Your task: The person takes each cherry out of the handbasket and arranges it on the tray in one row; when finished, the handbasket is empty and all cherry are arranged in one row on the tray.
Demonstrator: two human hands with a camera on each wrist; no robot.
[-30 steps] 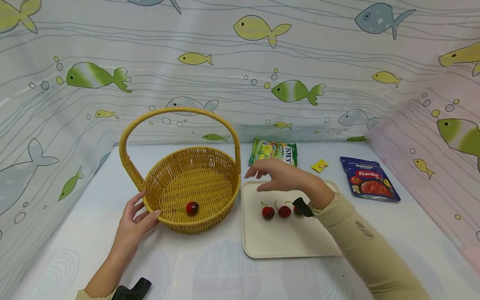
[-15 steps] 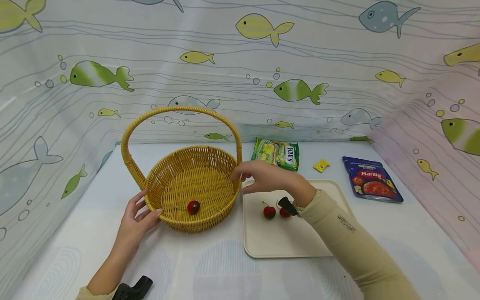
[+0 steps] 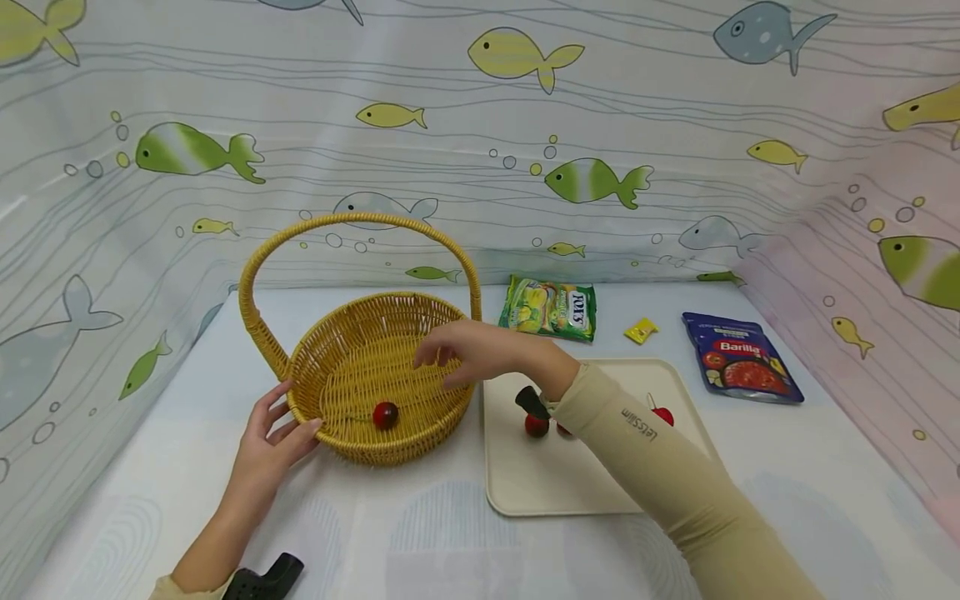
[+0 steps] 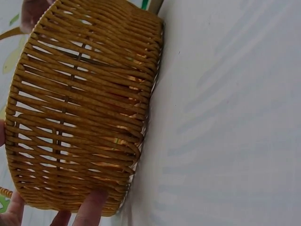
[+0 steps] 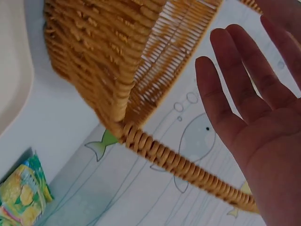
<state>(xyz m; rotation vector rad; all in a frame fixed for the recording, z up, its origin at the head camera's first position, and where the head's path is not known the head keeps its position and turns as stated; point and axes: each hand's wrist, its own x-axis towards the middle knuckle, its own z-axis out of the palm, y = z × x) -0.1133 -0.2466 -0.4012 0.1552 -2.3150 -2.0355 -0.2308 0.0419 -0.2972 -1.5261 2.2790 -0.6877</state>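
Note:
A round wicker basket [image 3: 390,375] with a tall hoop handle stands on the table, and one dark red cherry [image 3: 386,416] with a stem lies inside. At its near-left rim my left hand [image 3: 266,437] grips the basket, thumb on the rim and fingers against the outer wall. My right hand [image 3: 480,350] hovers over the basket's right side; in the right wrist view its fingers are spread, relaxed and hold nothing. On the cream tray [image 3: 570,492] sit a cherry [image 3: 536,426], another partly hidden by my right sleeve, and a brighter red cherry [image 3: 662,414] farther right.
Behind the tray lies a green and yellow snack bag [image 3: 550,308]. A small yellow packet [image 3: 641,330] and a blue Barilla pouch [image 3: 742,358] lie at the right. A fish-patterned curtain [image 3: 450,133] surrounds the table's back and sides.
My right hand has moved left from above the tray to over the basket. The rightmost cherry has come into view past the sleeve. My left hand stays on the basket rim.

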